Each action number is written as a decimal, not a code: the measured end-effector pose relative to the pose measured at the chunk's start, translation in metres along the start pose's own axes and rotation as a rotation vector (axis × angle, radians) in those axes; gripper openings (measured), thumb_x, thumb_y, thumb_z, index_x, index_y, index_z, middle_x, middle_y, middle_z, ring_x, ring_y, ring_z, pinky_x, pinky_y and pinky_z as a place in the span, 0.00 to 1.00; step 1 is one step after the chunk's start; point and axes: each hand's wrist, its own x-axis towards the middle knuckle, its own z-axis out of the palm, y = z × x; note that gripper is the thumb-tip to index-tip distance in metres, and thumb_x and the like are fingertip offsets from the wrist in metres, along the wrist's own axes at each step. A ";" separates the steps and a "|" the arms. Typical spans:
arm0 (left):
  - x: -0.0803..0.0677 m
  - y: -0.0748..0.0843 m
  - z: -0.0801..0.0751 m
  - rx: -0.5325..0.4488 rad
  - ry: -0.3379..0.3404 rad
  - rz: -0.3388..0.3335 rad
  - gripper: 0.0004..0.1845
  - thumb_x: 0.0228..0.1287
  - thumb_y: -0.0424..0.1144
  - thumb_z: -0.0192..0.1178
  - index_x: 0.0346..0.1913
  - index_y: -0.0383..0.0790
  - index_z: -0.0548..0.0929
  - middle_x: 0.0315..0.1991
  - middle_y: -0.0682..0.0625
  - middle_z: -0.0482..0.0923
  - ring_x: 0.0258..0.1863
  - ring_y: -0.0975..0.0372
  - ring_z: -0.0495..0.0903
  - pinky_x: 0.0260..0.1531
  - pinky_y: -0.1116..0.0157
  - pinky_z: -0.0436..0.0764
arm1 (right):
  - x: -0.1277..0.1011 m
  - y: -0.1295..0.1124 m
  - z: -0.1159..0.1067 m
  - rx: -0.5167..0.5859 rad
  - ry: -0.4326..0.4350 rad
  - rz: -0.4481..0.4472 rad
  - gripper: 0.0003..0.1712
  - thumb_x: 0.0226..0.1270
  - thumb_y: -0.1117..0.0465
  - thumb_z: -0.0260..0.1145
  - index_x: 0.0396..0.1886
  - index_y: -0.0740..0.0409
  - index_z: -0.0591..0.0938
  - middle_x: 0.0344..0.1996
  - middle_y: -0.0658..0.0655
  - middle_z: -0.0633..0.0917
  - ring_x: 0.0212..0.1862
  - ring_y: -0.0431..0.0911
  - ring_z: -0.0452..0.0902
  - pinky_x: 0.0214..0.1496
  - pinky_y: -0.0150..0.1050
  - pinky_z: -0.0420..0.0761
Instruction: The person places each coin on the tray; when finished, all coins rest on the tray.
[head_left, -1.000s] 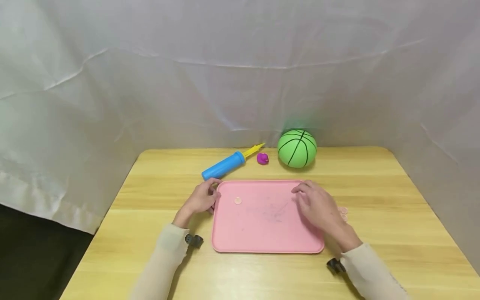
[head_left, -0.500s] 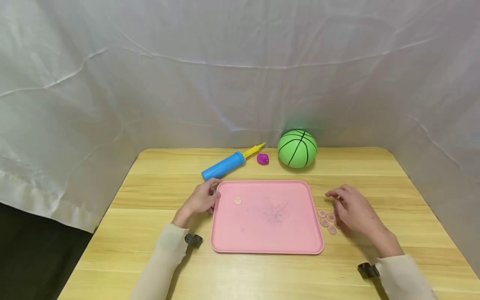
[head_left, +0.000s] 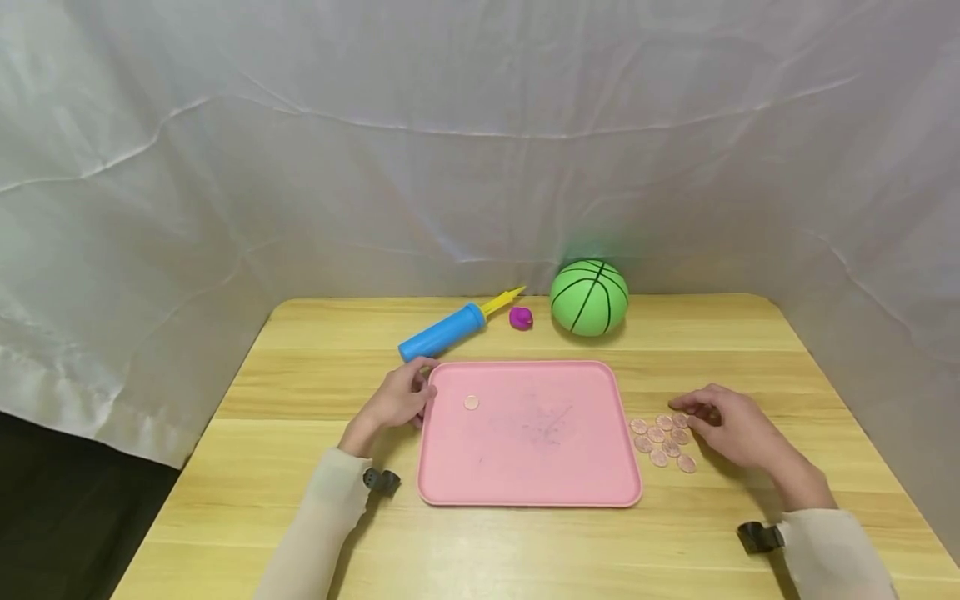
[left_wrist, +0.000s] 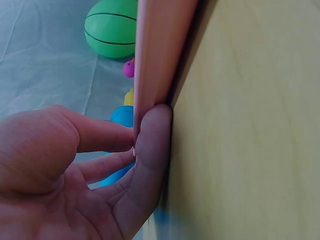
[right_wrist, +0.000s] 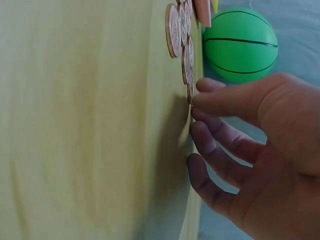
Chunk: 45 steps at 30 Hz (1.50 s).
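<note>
My left hand [head_left: 395, 398] grips the left rim of a pink tray [head_left: 525, 499]. In the left wrist view, the thumb [left_wrist: 107, 136] lies against the tray's side and a finger [left_wrist: 155, 137] is low at its edge. One copper-coloured coin [head_left: 471, 402] lies flat inside the tray, toward its upper left. Right of the tray, several similar coins [head_left: 658, 458] lie flat on the wooden table. My right hand [head_left: 731, 425] is at their far right, fingers loosely bent. Its thumb and fingertips are at the edge of the rightmost coin [right_wrist: 190, 91], which still lies on the table.
Behind the tray lie a blue hand pump [head_left: 444, 332] with a yellow nozzle, a small purple rubber duck [head_left: 521, 317] and a green ball [head_left: 589, 298] with black lines. A pale curtain [head_left: 480, 167] hangs along the back and sides of the table [head_left: 480, 550].
My right hand has moved from over the tray to the right and down to the coins, which now show more fully. The left hand stays on the tray's rim.
</note>
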 end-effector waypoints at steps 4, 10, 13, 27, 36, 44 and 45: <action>0.000 -0.001 0.000 0.006 0.003 0.004 0.25 0.81 0.29 0.57 0.77 0.33 0.73 0.36 0.41 0.77 0.23 0.60 0.83 0.18 0.64 0.90 | 0.000 0.002 0.000 0.007 0.010 -0.031 0.15 0.69 0.69 0.77 0.53 0.54 0.93 0.41 0.50 0.89 0.40 0.33 0.79 0.39 0.31 0.85; 0.000 -0.003 0.000 -0.005 0.001 0.006 0.25 0.81 0.29 0.58 0.76 0.33 0.73 0.36 0.41 0.78 0.22 0.60 0.83 0.19 0.63 0.91 | -0.001 0.004 -0.002 0.024 -0.008 -0.022 0.13 0.71 0.67 0.77 0.50 0.50 0.95 0.41 0.48 0.88 0.40 0.29 0.76 0.38 0.30 0.83; 0.000 -0.002 0.000 0.000 -0.003 0.006 0.25 0.81 0.29 0.58 0.76 0.33 0.73 0.36 0.42 0.78 0.23 0.60 0.83 0.18 0.63 0.91 | -0.002 0.005 -0.003 0.032 -0.024 -0.016 0.13 0.72 0.66 0.76 0.51 0.49 0.94 0.42 0.48 0.88 0.41 0.29 0.76 0.39 0.30 0.82; 0.000 -0.002 0.000 -0.012 0.001 0.003 0.26 0.80 0.29 0.58 0.77 0.34 0.73 0.37 0.42 0.78 0.22 0.61 0.83 0.19 0.63 0.91 | 0.009 0.007 -0.004 0.033 -0.109 0.007 0.05 0.72 0.65 0.75 0.45 0.54 0.88 0.36 0.48 0.80 0.37 0.34 0.70 0.37 0.30 0.75; 0.002 -0.003 -0.001 -0.005 0.005 0.022 0.25 0.80 0.29 0.58 0.76 0.33 0.73 0.36 0.42 0.78 0.22 0.60 0.82 0.17 0.63 0.90 | 0.013 0.005 -0.005 0.078 -0.168 0.065 0.08 0.77 0.65 0.70 0.44 0.65 0.79 0.35 0.52 0.77 0.35 0.36 0.66 0.34 0.29 0.70; 0.002 -0.004 0.001 0.000 -0.001 0.009 0.25 0.81 0.29 0.57 0.77 0.33 0.72 0.36 0.42 0.78 0.23 0.61 0.82 0.18 0.64 0.91 | 0.010 0.009 -0.008 0.126 -0.139 0.084 0.06 0.77 0.63 0.73 0.44 0.59 0.84 0.33 0.50 0.82 0.35 0.34 0.72 0.34 0.28 0.76; 0.002 -0.004 0.001 -0.001 0.001 0.006 0.25 0.81 0.29 0.57 0.76 0.34 0.73 0.36 0.42 0.78 0.23 0.60 0.82 0.18 0.64 0.91 | 0.010 0.009 -0.008 0.138 -0.133 0.088 0.05 0.77 0.63 0.73 0.44 0.58 0.85 0.34 0.50 0.83 0.35 0.34 0.73 0.34 0.28 0.77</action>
